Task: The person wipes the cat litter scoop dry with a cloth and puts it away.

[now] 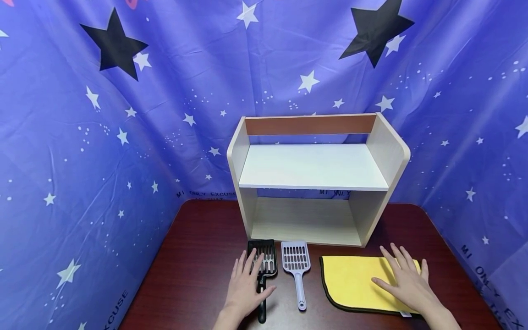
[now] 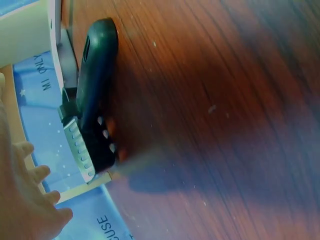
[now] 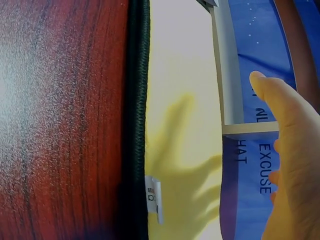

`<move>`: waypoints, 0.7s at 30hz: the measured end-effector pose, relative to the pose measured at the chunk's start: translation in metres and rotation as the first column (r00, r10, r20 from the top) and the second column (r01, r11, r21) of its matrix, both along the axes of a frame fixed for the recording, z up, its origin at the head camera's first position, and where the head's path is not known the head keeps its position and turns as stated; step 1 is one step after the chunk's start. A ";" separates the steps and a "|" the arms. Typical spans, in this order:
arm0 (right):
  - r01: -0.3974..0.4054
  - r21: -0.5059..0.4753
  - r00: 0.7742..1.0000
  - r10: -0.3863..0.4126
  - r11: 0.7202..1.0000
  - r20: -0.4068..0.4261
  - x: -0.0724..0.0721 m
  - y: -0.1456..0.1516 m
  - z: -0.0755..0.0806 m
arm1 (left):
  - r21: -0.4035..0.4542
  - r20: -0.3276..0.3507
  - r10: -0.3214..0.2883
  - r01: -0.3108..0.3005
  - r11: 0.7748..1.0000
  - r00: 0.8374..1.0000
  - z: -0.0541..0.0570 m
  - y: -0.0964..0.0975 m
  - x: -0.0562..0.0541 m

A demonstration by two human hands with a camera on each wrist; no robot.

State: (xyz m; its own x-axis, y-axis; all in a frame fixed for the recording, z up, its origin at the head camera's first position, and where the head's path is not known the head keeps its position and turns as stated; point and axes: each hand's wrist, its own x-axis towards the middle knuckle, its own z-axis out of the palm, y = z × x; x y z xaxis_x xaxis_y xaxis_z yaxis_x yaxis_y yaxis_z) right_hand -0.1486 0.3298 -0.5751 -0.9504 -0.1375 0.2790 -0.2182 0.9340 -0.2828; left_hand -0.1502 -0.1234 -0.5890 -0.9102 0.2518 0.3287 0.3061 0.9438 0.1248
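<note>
My left hand (image 1: pixel 244 286) hovers with spread fingers over a black slotted litter scoop (image 1: pixel 270 261), covering part of it in the head view. In the left wrist view the black scoop (image 2: pixel 95 95) lies on the table beside the fingers, which do not grip it. A pale lilac litter scoop (image 1: pixel 295 259) with a paw mark on its handle lies to the right of the black one. Farther right is a folded yellow cloth (image 1: pixel 350 279) with dark edging. Above the cloth (image 3: pixel 185 75) my right hand (image 1: pixel 408 284) is held with fingers spread, casting a shadow on it.
A two-tier wooden shelf (image 1: pixel 313 167) with a white middle board stands at the back of the dark red table (image 1: pixel 198 256), just behind the scoops. A blue star-patterned curtain (image 1: pixel 185 82) encloses the table at the back and sides.
</note>
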 end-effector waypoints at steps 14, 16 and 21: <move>0.001 -0.021 1.000 0.000 1.000 0.028 -0.001 -0.004 -0.006 | 0.017 0.010 -0.043 0.043 0.999 0.999 0.000 0.022 0.003; 0.000 -0.027 1.000 0.001 1.000 0.028 -0.001 -0.005 -0.007 | 0.018 -0.006 -0.050 0.050 0.999 0.999 0.000 0.024 0.004; -0.003 -0.040 0.999 0.005 0.999 0.041 -0.001 -0.006 -0.007 | 0.041 -0.029 -0.063 0.064 0.997 0.998 -0.001 0.030 0.007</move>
